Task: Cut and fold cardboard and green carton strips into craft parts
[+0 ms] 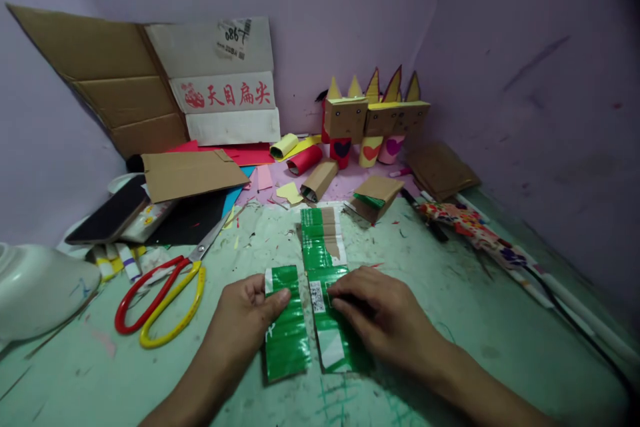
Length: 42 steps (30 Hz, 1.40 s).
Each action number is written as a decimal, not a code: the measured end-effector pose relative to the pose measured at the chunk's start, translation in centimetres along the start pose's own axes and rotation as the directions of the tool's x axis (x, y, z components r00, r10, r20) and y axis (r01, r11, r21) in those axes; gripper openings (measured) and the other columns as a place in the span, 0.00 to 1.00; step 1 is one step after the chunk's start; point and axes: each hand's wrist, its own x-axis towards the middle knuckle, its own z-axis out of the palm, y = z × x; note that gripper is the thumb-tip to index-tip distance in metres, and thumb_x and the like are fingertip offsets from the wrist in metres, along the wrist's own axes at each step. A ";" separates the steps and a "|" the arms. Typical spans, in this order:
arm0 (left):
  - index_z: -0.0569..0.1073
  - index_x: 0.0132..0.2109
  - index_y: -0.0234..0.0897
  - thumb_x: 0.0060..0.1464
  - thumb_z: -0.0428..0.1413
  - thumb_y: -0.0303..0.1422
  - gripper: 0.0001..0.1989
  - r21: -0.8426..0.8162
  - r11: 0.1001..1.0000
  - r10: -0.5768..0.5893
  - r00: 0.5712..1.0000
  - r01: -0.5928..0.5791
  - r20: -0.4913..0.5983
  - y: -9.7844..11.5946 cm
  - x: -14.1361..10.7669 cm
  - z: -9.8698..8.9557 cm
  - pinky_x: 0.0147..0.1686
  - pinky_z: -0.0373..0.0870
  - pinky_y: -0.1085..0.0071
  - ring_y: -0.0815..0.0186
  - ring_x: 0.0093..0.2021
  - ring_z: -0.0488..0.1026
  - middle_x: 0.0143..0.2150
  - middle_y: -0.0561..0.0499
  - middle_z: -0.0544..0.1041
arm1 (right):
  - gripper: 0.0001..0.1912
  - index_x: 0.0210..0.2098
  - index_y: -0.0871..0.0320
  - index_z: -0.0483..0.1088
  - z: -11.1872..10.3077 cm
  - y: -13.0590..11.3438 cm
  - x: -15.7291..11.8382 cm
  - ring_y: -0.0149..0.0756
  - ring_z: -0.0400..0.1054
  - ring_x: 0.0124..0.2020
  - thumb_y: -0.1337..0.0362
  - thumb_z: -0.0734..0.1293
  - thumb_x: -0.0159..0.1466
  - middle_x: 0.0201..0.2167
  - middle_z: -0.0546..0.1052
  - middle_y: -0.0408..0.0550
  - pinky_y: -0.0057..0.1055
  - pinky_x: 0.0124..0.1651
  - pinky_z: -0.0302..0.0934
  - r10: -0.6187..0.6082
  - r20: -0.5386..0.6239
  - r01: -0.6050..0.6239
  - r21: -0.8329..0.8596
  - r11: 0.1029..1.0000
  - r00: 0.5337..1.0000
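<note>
My left hand [240, 323] grips a green printed cardboard strip [290, 347], its thumb on top and its other fingers at the left edge. Just right of it lies a second green cardboard piece [325, 320] with a QR code and a pale patch. My right hand [393, 307] is over this piece, thumb and forefinger pinched together beside the QR code; what they pinch, if anything, is hidden. Above it is another green piece [314, 237] with a torn brown area; whether the two are joined I cannot tell.
Scissors [193, 260] with red and yellow handles lie at left, near a white bottle [40, 290]. Behind are brown cardboard boxes [373, 197], paper tubes [305, 159], box-headed figures [347, 121] and a large carton sheet [225, 90]. A glue gun [465, 227] lies at right.
</note>
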 end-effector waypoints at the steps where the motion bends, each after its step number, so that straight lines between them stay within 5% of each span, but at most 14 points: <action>1: 0.73 0.33 0.32 0.41 0.64 0.37 0.14 0.071 0.997 0.026 0.999 -0.023 -0.037 -0.1 0.1 0.3 0.29 0.71 0.67 0.63 0.26 0.74 0.27 0.49 0.78 | 0.09 0.38 0.58 0.73 0.3 -0.1 -0.2 0.39 0.69 0.35 0.69 0.62 0.62 0.33 0.77 0.49 0.38 0.38 0.63 -0.053 0.003 0.053 -0.071 0.996 0.999; 3: 0.72 0.34 0.33 0.48 0.58 0.40 0.13 0.276 0.961 0.053 0.995 -0.029 -0.081 -0.1 0.2 1.0 0.22 0.67 0.70 0.65 0.20 0.70 0.21 0.53 0.74 | 0.10 0.39 0.58 0.73 0.7 -0.2 -0.5 0.39 0.67 0.36 0.69 0.60 0.63 0.35 0.76 0.50 0.38 0.38 0.63 -0.113 0.026 0.116 -0.168 0.979 0.993; 5: 0.72 0.33 0.35 0.53 0.52 0.41 0.13 0.551 0.833 0.129 0.986 -0.050 -0.105 0.0 0.2 1.7 0.19 0.62 0.71 0.65 0.17 0.68 0.19 0.53 0.72 | 0.10 0.39 0.59 0.72 0.9 -0.3 -0.5 0.40 0.65 0.36 0.70 0.60 0.62 0.36 0.75 0.51 0.37 0.37 0.63 -0.140 0.052 0.148 -0.211 0.966 0.989; 9: 0.71 0.30 0.37 0.57 0.45 0.40 0.16 0.964 0.265 0.349 0.933 -0.006 -0.091 -0.1 -0.3 2.4 0.23 0.60 0.68 0.55 0.25 0.74 0.24 0.44 0.77 | 0.12 0.40 0.60 0.71 1.1 -0.1 -0.6 0.40 0.63 0.35 0.73 0.59 0.59 0.37 0.74 0.53 0.35 0.34 0.62 -0.166 0.083 0.182 -0.258 0.949 0.983; 12: 0.71 0.32 0.38 0.59 0.41 0.39 0.17 0.997 0.034 0.333 0.940 0.062 -0.070 0.0 -0.3 2.0 0.21 0.57 0.69 0.54 0.24 0.75 0.24 0.44 0.77 | 0.14 0.41 0.60 0.70 1.3 0.1 -0.7 0.41 0.63 0.35 0.73 0.60 0.57 0.36 0.74 0.53 0.35 0.32 0.61 -0.163 0.100 0.185 -0.285 0.940 0.982; 17: 0.71 0.30 0.38 0.58 0.42 0.43 0.19 0.997 -0.058 0.267 0.963 0.054 -0.037 0.6 0.2 0.7 0.19 0.50 0.70 0.50 0.22 0.74 0.22 0.42 0.77 | 0.14 0.44 0.59 0.70 1.2 -0.2 -0.7 0.43 0.64 0.35 0.69 0.62 0.58 0.37 0.74 0.52 0.40 0.36 0.60 -0.187 0.130 0.217 -0.272 0.938 0.974; 23: 0.70 0.26 0.39 0.56 0.44 0.47 0.21 0.969 -0.215 0.382 0.924 0.122 -0.031 -0.5 -0.2 0.8 0.17 0.46 0.72 0.58 0.16 0.69 0.15 0.47 0.71 | 0.13 0.46 0.60 0.68 0.7 -0.8 -0.7 0.43 0.64 0.38 0.65 0.61 0.63 0.40 0.74 0.52 0.42 0.39 0.59 -0.191 0.222 0.231 -0.170 0.958 0.956; 25: 0.70 0.26 0.39 0.57 0.45 0.46 0.20 0.967 -0.231 0.478 0.878 0.109 0.015 -1.0 -0.4 1.0 0.17 0.53 0.70 0.59 0.18 0.69 0.17 0.47 0.70 | 0.13 0.47 0.60 0.67 0.7 -0.8 -0.7 0.43 0.63 0.40 0.65 0.61 0.63 0.41 0.73 0.53 0.42 0.41 0.59 -0.161 0.203 0.191 -0.135 0.972 0.966; 28: 0.73 0.34 0.35 0.58 0.46 0.42 0.18 0.972 -0.229 0.662 0.723 -0.058 0.200 -1.6 0.0 1.0 0.30 0.68 0.60 0.51 0.34 0.74 0.33 0.39 0.77 | 0.13 0.47 0.60 0.67 0.7 -0.7 -0.7 0.43 0.61 0.41 0.65 0.62 0.63 0.42 0.71 0.53 0.42 0.43 0.59 -0.125 0.205 0.152 -0.121 0.981 0.971; 30: 0.74 0.41 0.31 0.60 0.45 0.38 0.17 0.943 -0.258 0.702 0.630 -0.210 0.332 -2.0 0.5 0.8 0.44 0.67 0.51 0.46 0.46 0.71 0.45 0.34 0.76 | 0.13 0.47 0.60 0.67 0.7 -0.8 -0.7 0.43 0.61 0.42 0.65 0.62 0.64 0.43 0.71 0.53 0.43 0.44 0.59 -0.112 0.212 0.143 -0.137 0.980 0.971; 32: 0.74 0.45 0.27 0.61 0.43 0.32 0.17 0.904 -0.290 0.675 0.603 -0.314 0.426 -2.5 0.8 0.7 0.51 0.60 0.46 0.46 0.50 0.70 0.48 0.33 0.75 | 0.13 0.47 0.60 0.68 0.8 -1.0 -0.8 0.44 0.61 0.42 0.65 0.61 0.64 0.43 0.72 0.53 0.44 0.44 0.59 -0.104 0.207 0.139 -0.163 0.977 0.973; 37: 0.69 0.53 0.21 0.61 0.43 0.35 0.23 0.887 -0.296 0.547 0.698 -0.356 0.462 -3.6 0.2 0.6 0.55 0.54 0.42 0.44 0.58 0.64 0.56 0.30 0.70 | 0.16 0.51 0.60 0.67 1.1 -1.4 -1.9 0.44 0.62 0.48 0.66 0.60 0.64 0.48 0.72 0.53 0.47 0.52 0.58 -0.099 0.197 0.140 -0.206 0.968 0.975; 42: 0.60 0.61 0.24 0.62 0.40 0.40 0.28 0.908 -0.239 0.469 0.778 -0.345 0.419 -4.4 -0.8 0.4 0.59 0.52 0.46 0.49 0.65 0.52 0.64 0.34 0.59 | 0.25 0.62 0.60 0.56 1.3 -1.2 -3.1 0.45 0.52 0.63 0.65 0.57 0.66 0.62 0.63 0.49 0.56 0.64 0.42 -0.114 0.280 0.220 -0.383 0.897 0.953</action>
